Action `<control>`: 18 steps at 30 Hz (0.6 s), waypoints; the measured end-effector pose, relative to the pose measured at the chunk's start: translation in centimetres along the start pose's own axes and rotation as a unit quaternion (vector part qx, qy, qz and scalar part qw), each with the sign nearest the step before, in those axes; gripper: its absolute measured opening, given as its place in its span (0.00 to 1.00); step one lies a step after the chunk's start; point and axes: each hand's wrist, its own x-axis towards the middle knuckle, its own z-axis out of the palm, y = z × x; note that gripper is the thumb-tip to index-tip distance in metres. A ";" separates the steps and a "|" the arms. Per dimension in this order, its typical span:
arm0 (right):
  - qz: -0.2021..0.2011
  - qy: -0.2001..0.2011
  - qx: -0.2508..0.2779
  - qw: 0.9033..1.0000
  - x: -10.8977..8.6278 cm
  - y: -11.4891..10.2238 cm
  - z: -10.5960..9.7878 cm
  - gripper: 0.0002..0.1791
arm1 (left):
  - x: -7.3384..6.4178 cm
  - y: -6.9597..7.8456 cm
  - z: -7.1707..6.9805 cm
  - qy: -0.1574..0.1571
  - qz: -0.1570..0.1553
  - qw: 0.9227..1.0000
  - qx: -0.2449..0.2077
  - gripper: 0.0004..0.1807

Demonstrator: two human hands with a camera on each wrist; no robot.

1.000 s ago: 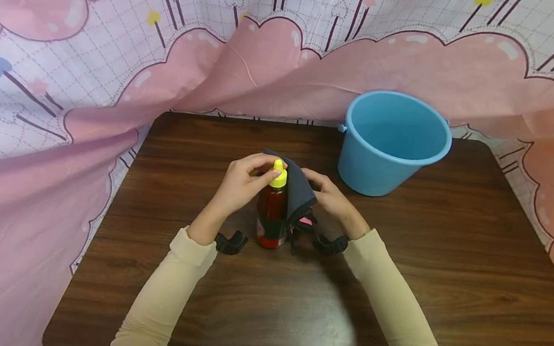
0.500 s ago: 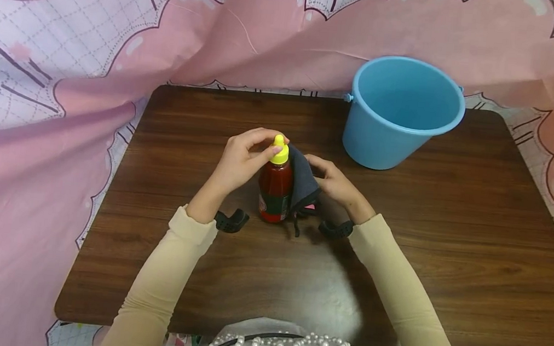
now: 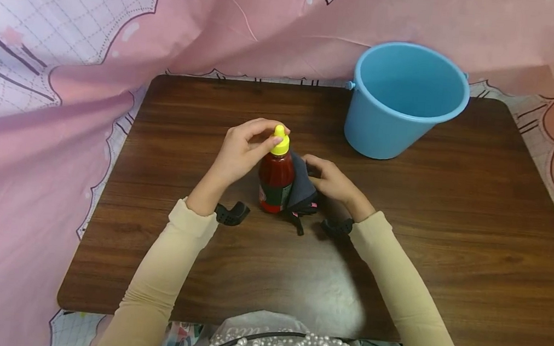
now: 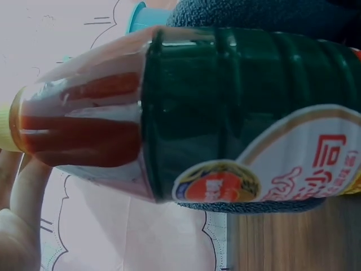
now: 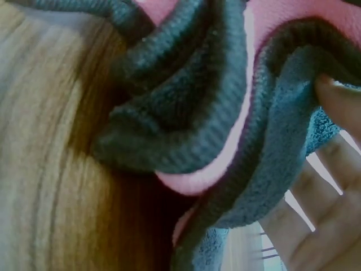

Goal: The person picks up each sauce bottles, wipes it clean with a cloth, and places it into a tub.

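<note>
A red sauce bottle (image 3: pixel 276 170) with a yellow nozzle cap (image 3: pixel 281 145) stands upright on the table. My left hand (image 3: pixel 236 150) pinches the cap between thumb and fingers. In the left wrist view, the bottle's dark green label (image 4: pixel 192 101) fills most of the frame. Against the bottle's right side lies a dark grey cloth (image 3: pixel 302 185) with pink showing inside its folds. My right hand (image 3: pixel 334 184) grips this cloth from the right. Seen from the right wrist, the thumb (image 5: pixel 341 104) presses the grey fabric (image 5: pixel 276 124), with the other fingers behind it.
A light blue bucket (image 3: pixel 384 128) stands at the back right of the brown wooden table (image 3: pixel 188 116). Pink patterned fabric (image 3: pixel 179 49) hangs behind the table and along its left side. A black band (image 3: pixel 232 214) is on each wrist.
The head view has tilted down. The cloth has come lower beside the bottle, its upper end dropping from cap height to the bottle's shoulder, with my right hand lower too. The left hand keeps its pinch.
</note>
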 end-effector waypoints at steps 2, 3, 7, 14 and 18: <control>0.004 -0.003 -0.006 1.000 0.1 -0.4 0.0 0.07 | 0.0 0.1 -0.1 -0.001 -0.002 1.000 -0.002 0.13; 0.008 -0.005 -0.007 1.000 0.0 -0.4 0.0 0.07 | -0.1 0.1 -0.1 -0.002 -0.004 1.000 -0.004 0.13; 0.010 -0.010 -0.005 1.000 -0.1 -0.2 0.1 0.07 | -0.2 0.2 -0.1 -0.005 -0.007 1.000 -0.007 0.13; -0.005 0.002 0.010 1.000 -0.2 0.4 -0.1 0.07 | 0.0 0.3 0.0 -0.008 0.010 1.000 -0.004 0.12; -0.002 0.006 0.020 1.000 -0.2 0.2 -0.4 0.09 | 0.0 0.3 -0.1 -0.008 0.010 1.000 0.004 0.12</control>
